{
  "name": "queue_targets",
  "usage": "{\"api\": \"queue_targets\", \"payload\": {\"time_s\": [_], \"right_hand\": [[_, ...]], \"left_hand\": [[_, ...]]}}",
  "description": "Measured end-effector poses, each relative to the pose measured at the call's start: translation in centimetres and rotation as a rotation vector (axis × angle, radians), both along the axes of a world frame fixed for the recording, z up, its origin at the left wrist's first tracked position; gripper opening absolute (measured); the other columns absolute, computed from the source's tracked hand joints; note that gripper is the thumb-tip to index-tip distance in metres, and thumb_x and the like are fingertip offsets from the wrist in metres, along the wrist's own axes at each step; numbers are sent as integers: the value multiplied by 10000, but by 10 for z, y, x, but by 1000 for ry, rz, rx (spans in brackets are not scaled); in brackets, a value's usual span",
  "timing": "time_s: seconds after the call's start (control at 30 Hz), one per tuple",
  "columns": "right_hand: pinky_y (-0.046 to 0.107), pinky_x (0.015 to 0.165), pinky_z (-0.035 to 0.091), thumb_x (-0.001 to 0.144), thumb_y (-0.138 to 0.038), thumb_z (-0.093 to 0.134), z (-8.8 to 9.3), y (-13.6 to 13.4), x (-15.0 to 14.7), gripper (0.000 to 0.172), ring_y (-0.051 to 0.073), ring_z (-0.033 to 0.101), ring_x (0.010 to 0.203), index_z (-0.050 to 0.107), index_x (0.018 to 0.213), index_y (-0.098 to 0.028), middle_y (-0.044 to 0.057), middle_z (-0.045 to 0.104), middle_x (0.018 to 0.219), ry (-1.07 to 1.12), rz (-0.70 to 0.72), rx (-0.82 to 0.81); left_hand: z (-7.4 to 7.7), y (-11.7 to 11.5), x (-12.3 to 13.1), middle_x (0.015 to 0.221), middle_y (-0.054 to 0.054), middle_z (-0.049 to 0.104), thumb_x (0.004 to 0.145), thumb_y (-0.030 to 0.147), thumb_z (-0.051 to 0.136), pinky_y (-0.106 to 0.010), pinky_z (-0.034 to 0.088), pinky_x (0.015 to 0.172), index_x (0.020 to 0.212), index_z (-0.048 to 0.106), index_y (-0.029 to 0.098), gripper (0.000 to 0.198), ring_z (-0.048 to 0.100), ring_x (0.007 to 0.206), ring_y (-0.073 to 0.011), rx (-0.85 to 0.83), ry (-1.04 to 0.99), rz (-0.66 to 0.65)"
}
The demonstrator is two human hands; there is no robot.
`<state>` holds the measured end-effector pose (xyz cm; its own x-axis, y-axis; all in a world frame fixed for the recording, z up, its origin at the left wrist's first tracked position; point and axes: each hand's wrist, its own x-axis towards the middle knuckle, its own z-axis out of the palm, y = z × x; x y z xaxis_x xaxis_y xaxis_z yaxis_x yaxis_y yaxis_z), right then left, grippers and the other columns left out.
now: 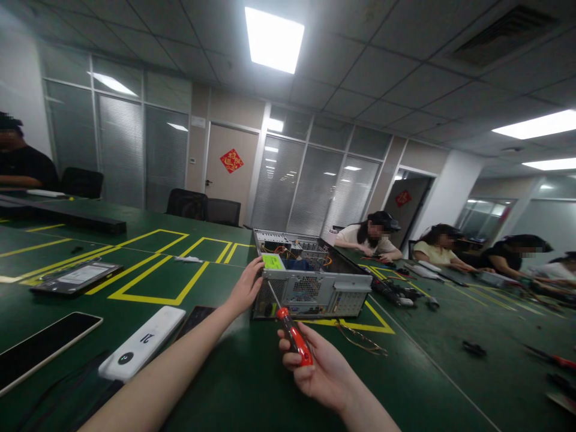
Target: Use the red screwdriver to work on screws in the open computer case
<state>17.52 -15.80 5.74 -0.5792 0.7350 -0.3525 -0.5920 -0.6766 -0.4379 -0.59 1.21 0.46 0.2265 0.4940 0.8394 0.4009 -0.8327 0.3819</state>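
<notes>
An open computer case (328, 294) lies on the green table, its rear panel facing me. Inside it, at the near left corner, sits a box-shaped part with a yellow-green label (272, 261). My left hand (245, 288) rests at the left corner of the case, beside that labelled part, with its fingers together; whether they grip anything is hidden. In my right hand (315, 363) is a red and black screwdriver (297, 342), held in front of the case. Its shaft points up and left toward the rear panel's left side; I cannot tell whether the tip touches.
A hard drive (78, 276), a phone (47, 348) and a white device marked 21 (143, 342) lie to the left. Glasses-like thin wire (362, 339) lies before the case. Cables and tools (400, 291) are at the right, where several people sit; another person sits far left.
</notes>
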Motion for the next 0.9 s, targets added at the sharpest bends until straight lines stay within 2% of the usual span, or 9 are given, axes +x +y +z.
{"api": "queue_targets", "payload": {"time_s": [0.17,0.33,0.4,0.5,0.63,0.7,0.8,0.83,0.9], "right_hand": [[63,312,190,879,-315,460,-1,2,-2,253,-4,333,408,506,775,-90,-1,506,628,-27,-75,-32],[107,413,376,848,-396,488,-4,1,-4,291,59,514,552,533,842,-108,47,585,740,-53,-35,-25],[122,425,391,842,-414,495,-6,1,-5,323,63,513,546,549,902,-102,39,577,727,-47,6,-3],[88,350,280,852,-419,483,-9,3,-3,347,20,391,431,555,959,-97,-8,509,641,-8,26,22],[71,310,185,867,-357,478,-12,5,0,269,-7,298,371,540,787,-108,-33,474,585,-18,-36,11],[72,350,273,861,-311,492,-13,5,0,234,-1,373,398,526,749,-108,-9,523,612,-52,-70,-2],[182,543,472,839,-358,519,-14,4,-3,260,86,571,587,553,824,-101,47,606,704,-122,-100,-19],[221,582,490,834,-381,522,-15,3,-4,285,111,593,630,562,863,-100,53,617,723,-134,-81,-17],[201,529,459,830,-398,524,-16,3,-6,316,105,574,593,564,940,-104,41,608,716,-113,-11,-6]], "left_hand": [[1,-1,0,1400,-101,349,936,306,312,-436,282,1088,1281,364,215,361,329,1312,-204,-4,2,8],[1,-1,0,1401,-104,346,936,304,310,-445,280,1088,1282,358,218,359,326,1314,-208,-1,3,-1],[1,-2,0,1403,-104,343,936,304,309,-445,282,1087,1281,358,221,358,329,1312,-209,-3,5,0],[2,-2,0,1404,-103,343,936,306,311,-435,281,1088,1280,361,218,358,330,1312,-206,-11,5,7],[2,-2,0,1402,-108,347,933,302,318,-428,280,1089,1281,362,208,363,324,1315,-206,-4,-1,-5],[1,-2,0,1401,-109,346,934,298,317,-426,275,1092,1283,358,205,364,320,1317,-203,-2,-4,-11],[0,-1,0,1401,-108,345,934,297,317,-427,268,1096,1282,359,204,362,311,1321,-201,-2,-9,-11],[0,-1,1,1401,-109,346,934,297,318,-429,269,1095,1281,360,205,361,311,1322,-203,-2,-11,-10],[0,-1,1,1401,-110,346,934,298,318,-435,271,1094,1281,362,208,361,313,1321,-207,-4,-11,-10]]}}
